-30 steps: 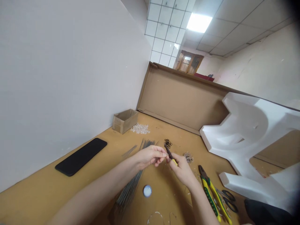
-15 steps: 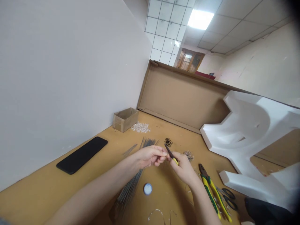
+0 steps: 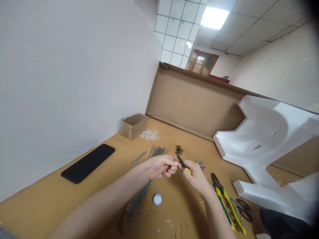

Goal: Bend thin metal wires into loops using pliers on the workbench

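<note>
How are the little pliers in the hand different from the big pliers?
The small dark-metal pliers with yellow grips are in the right hand; the large dark-metal pliers with green-and-yellow handles lie on the brown table. The small pliers' grips are mostly hidden, while the large pliers' handles spread apart in view.

Yellow-handled, dark-nosed pliers, gripped in the right hand, slanting forward and leftward, tip just past the left hand.
</note>
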`<state>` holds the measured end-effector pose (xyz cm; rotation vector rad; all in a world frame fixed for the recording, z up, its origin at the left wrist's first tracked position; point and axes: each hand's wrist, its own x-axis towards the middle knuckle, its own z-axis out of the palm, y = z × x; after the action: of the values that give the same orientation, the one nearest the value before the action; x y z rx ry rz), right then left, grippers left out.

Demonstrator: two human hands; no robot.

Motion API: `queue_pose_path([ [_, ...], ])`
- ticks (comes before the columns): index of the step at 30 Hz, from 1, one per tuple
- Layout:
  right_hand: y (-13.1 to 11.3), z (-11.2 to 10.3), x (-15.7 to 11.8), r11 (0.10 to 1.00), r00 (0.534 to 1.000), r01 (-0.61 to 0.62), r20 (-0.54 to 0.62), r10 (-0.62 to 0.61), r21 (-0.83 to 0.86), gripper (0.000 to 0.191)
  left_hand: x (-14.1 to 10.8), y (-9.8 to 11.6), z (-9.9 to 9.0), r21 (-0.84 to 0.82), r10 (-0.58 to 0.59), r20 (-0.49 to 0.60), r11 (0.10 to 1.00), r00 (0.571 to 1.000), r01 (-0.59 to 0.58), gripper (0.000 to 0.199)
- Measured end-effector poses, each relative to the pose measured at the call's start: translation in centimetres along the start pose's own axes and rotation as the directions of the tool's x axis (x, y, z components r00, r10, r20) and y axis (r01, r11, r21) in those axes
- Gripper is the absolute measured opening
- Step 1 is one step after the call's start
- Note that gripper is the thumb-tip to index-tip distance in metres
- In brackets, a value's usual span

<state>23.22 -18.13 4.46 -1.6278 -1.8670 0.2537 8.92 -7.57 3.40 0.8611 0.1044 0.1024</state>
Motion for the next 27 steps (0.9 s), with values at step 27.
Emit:
queue_pose_path([
  [27, 0.4, 1.3, 0.0, 0.947, 0.959, -0.242, -0.201, 0.2, -0.21, 0.024, 0.2, -0.5, 1.5, 0.778, 0.494, -0.194, 0.604, 0.847, -0.174, 0.017],
])
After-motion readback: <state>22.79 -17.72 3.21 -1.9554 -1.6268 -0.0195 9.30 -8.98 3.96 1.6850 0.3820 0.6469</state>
